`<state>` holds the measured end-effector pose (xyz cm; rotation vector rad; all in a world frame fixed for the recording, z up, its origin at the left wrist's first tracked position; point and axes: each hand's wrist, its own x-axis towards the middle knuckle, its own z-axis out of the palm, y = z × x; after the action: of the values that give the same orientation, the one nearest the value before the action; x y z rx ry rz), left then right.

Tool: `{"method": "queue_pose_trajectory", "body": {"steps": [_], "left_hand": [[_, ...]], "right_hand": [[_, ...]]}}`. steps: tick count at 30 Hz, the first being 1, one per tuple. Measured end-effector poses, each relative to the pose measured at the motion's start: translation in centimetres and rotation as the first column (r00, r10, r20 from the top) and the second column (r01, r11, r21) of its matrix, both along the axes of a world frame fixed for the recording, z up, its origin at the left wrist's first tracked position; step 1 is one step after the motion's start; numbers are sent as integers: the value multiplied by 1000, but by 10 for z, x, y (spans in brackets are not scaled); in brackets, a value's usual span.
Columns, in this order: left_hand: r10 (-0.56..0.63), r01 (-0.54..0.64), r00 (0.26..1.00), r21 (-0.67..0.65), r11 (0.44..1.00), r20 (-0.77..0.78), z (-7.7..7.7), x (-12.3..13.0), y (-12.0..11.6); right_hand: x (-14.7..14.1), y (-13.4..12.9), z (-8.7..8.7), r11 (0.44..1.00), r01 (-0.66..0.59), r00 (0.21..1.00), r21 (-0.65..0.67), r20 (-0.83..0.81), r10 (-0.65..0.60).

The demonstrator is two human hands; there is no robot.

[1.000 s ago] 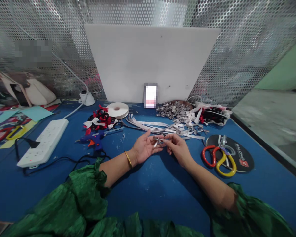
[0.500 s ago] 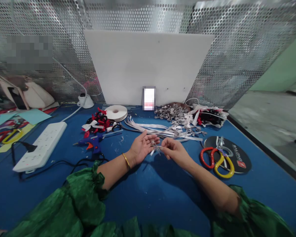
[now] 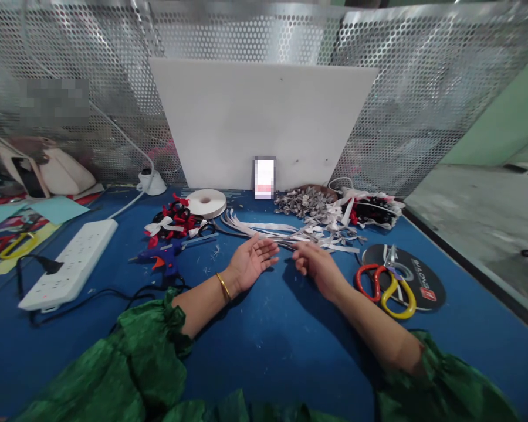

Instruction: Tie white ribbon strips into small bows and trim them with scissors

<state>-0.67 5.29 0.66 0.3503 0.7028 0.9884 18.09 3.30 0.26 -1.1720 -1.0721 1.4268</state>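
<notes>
My left hand (image 3: 251,261) rests palm up over the blue table (image 3: 264,340), fingers stretched and slightly apart, with nothing on the palm. Facing it across a small gap is my right hand (image 3: 317,266), its index finger reaching left and the other fingers loosely bent; no object shows in it. Just beyond both hands lie loose white and grey ribbon strips (image 3: 268,225). Behind my right hand is a heap of small grey and white ribbon bows (image 3: 310,202).
Scissors (image 3: 396,293) with red and yellow handles lie on a black disc (image 3: 426,281) at right. To the left are a blue glue gun (image 3: 165,256), red and black bows (image 3: 180,214), a ribbon roll (image 3: 206,203) and a power strip (image 3: 73,264). A phone (image 3: 264,177) leans against a white board (image 3: 259,117).
The small grey-white ribbon bow held between my hands is no longer visible there. My right hand has moved slightly right, widening the gap; my left hand stays palm up.
</notes>
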Motion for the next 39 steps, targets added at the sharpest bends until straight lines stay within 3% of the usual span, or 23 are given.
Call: {"method": "queue_pose_trajectory", "body": {"steps": [1,3,6,8,17,33,36,39], "left_hand": [[-8,8,1000,5,1000,-4,-1,0,0],[-21,21,1000,21,1000,-16,-2,1,0],[-35,36,999,34,999,-36,-4,2,0],[-41,42,998,32,999,-45,-4,2,-1],[-64,67,995,38,997,-74,-2,3,-2],[-75,82,993,79,993,-90,-4,4,-3],[-70,84,990,113,990,-121,-7,6,-4],[-38,92,973,231,969,-226,-6,10,-11]], "right_hand": [[-3,-3,-4,992,-118,982,51,156,109],[-10,-12,-9,915,-353,836,194,504,216],[-15,-20,-10,805,-528,612,270,778,141],[-15,-22,-8,783,-558,558,274,822,110],[-12,-20,-6,742,-606,504,287,860,79],[-13,-21,-6,748,-604,497,275,864,84],[-13,-20,-7,746,-607,487,273,870,79],[-12,-19,-10,737,-618,480,275,874,77]]}}
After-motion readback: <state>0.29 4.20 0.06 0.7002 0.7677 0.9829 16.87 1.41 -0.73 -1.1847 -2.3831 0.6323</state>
